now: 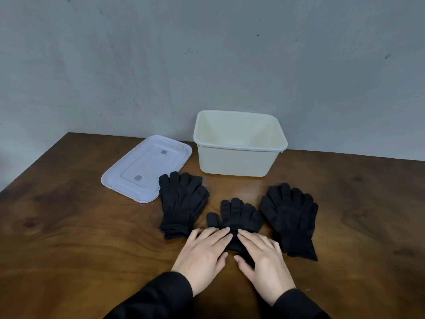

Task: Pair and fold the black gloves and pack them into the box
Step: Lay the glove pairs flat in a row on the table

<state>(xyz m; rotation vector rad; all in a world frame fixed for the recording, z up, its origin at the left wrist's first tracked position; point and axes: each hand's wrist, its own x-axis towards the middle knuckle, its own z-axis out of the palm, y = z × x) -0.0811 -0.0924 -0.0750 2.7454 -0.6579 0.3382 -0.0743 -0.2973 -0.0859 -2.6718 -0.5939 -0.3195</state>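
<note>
Black knit gloves lie in three lots on the brown wooden table. A left stack point(182, 203) and a right stack point(291, 217) flank a middle glove point(236, 215), all with fingers pointing away from me. My left hand point(203, 252) and my right hand point(262, 259) lie flat with straight fingers on the cuff half of the middle glove, hiding that part. Behind the gloves stands the cream plastic box point(234, 161), with nothing visible inside it.
The box's pale lid point(128, 178) lies upside down on the table, left of the box and touching the left glove stack. A grey wall rises right behind the table's far edge. Bare wood point(69, 226) stretches to the left and right of the gloves.
</note>
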